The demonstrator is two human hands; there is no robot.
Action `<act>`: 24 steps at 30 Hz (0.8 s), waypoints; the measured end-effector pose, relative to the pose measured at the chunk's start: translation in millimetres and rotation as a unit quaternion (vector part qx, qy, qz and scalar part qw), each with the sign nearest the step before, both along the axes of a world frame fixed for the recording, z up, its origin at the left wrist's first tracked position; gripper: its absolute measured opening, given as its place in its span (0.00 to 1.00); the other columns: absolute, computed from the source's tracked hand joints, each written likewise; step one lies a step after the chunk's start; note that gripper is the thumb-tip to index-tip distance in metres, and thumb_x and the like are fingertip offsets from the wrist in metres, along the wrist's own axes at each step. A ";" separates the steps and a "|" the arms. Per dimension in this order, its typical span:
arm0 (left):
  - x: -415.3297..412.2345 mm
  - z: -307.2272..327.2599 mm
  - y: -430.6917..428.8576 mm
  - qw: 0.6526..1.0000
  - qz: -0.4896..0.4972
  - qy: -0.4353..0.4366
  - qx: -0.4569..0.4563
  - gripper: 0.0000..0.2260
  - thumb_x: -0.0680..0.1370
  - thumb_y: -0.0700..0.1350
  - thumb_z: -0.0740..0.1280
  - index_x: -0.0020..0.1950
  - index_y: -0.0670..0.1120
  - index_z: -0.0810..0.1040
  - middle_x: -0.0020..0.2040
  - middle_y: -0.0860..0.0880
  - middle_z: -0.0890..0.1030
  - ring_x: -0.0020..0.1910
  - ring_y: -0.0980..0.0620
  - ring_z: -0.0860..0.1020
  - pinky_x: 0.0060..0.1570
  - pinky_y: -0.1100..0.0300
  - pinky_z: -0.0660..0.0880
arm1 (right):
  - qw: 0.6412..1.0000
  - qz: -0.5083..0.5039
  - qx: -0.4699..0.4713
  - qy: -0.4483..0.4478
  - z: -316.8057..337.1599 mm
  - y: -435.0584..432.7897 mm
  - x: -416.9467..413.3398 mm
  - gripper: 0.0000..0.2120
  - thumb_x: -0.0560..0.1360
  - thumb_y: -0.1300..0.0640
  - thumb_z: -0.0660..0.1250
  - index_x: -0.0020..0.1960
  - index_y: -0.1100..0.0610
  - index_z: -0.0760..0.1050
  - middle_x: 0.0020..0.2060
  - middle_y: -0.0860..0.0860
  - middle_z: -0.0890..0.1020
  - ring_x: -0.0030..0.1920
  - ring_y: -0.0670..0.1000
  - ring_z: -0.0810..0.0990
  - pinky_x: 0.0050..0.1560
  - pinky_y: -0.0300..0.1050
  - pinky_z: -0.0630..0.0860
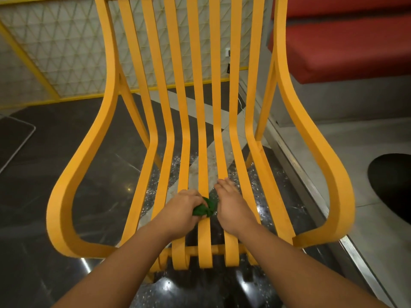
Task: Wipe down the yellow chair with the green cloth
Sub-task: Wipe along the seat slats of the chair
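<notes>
Your left hand [183, 206] has its grip closed around the bunched green cloth [204, 209], pressing it onto the middle slats near the front of the seat of the yellow chair [200, 121]. Your right hand [231, 205] lies just beside the cloth, fingers curled down over the neighbouring slats; whether its grip takes hold of the cloth or only the slat cannot be told. The chair stands on a dark polished floor [44, 185], speckled beneath the seat. Behind the backrest is a white lattice panel [62, 47] in a yellow frame. A red cushioned bench [347, 45] sits close at the chair's right, beyond the armrest. A black round mat [391, 183] lies at the right edge.
</notes>
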State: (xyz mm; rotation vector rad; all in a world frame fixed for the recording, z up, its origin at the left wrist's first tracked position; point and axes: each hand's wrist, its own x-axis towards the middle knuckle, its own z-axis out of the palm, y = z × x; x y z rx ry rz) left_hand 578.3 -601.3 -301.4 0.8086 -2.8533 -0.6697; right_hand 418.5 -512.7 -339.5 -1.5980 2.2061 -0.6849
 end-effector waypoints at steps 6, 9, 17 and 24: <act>-2.7 5.5 -6.4 1.000 0.003 -0.006 0.013 0.11 0.77 0.47 0.72 0.59 0.49 0.82 0.57 0.55 0.77 0.58 0.53 0.73 0.61 0.58 0.72 | 1.000 0.006 0.016 0.004 1.8 1.5 0.6 0.28 0.82 0.64 0.56 0.81 0.57 0.56 0.82 0.51 0.54 0.81 0.50 0.43 0.78 0.43 0.45; -11.6 1.0 -6.4 0.998 0.061 0.019 -0.027 0.10 0.77 0.45 0.72 0.58 0.48 0.82 0.58 0.52 0.78 0.58 0.49 0.74 0.59 0.55 0.72 | 1.000 0.007 0.017 0.003 1.2 1.1 0.5 0.27 0.83 0.63 0.55 0.81 0.56 0.57 0.82 0.51 0.54 0.81 0.50 0.44 0.78 0.44 0.46; 17.4 13.4 6.9 0.999 0.006 -0.010 0.038 0.10 0.77 0.48 0.72 0.59 0.52 0.81 0.54 0.57 0.77 0.55 0.59 0.74 0.59 0.62 0.72 | 1.000 0.021 0.019 0.003 2.0 -0.4 0.0 0.24 0.85 0.58 0.52 0.81 0.57 0.56 0.81 0.52 0.55 0.81 0.52 0.44 0.79 0.44 0.45; 34.8 25.1 -16.6 0.986 0.156 0.038 0.033 0.09 0.79 0.46 0.70 0.59 0.51 0.80 0.54 0.55 0.77 0.54 0.54 0.75 0.56 0.56 0.76 | 0.992 0.089 0.036 0.077 4.7 -0.2 1.0 0.27 0.85 0.45 0.50 0.80 0.54 0.59 0.81 0.52 0.57 0.81 0.52 0.47 0.81 0.51 0.41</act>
